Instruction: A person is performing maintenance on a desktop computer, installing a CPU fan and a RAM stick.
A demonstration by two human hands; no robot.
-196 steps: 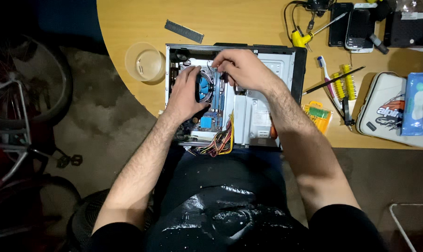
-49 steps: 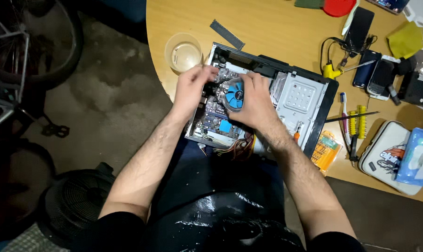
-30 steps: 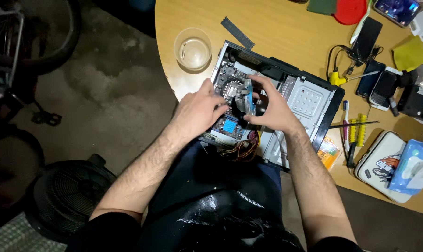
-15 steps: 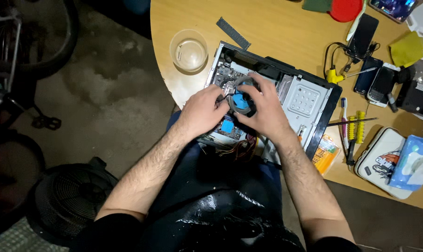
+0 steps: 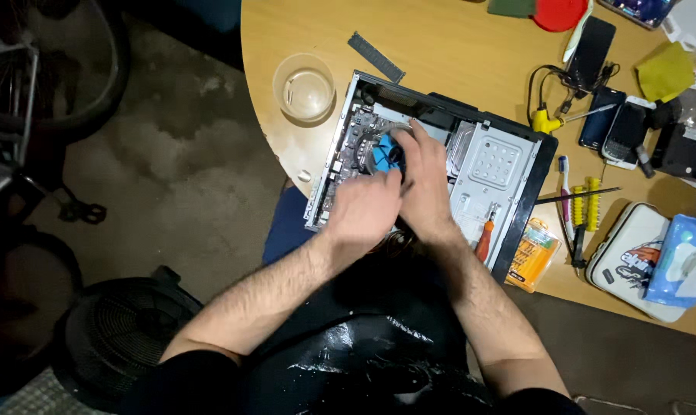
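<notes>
The wooden table carried an open computer case at its near edge, long axis running along that edge. Inside, toward the case's left end, sat a blue cooler fan. The right hand curled over it, fingers closed on its rim. The left hand lay just nearer, pressed on the board; its grip could not be told.

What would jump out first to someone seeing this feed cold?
Both hands, the left hand and the right hand, are pressed together inside an open computer case at the near edge of a round wooden table, closing around a blue cooling fan. A clear plastic bowl sits just left of the case. To the right lie screwdrivers, phones and a tissue pack.
</notes>
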